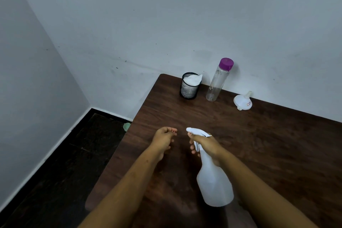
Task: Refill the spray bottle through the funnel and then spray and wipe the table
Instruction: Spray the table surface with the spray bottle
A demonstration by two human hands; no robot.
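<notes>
My right hand grips the neck of a white spray bottle, held above the dark wooden table with its nozzle pointing left and away. My left hand hovers just left of the nozzle, fingers loosely curled, holding nothing. A white funnel lies on its side near the back wall. A clear water bottle with a purple cap stands upright at the back. A black mesh cup holds a white cloth.
The table's left edge runs diagonally, with dark floor below. A small green object sits on the floor by that edge. White walls close off the back and left.
</notes>
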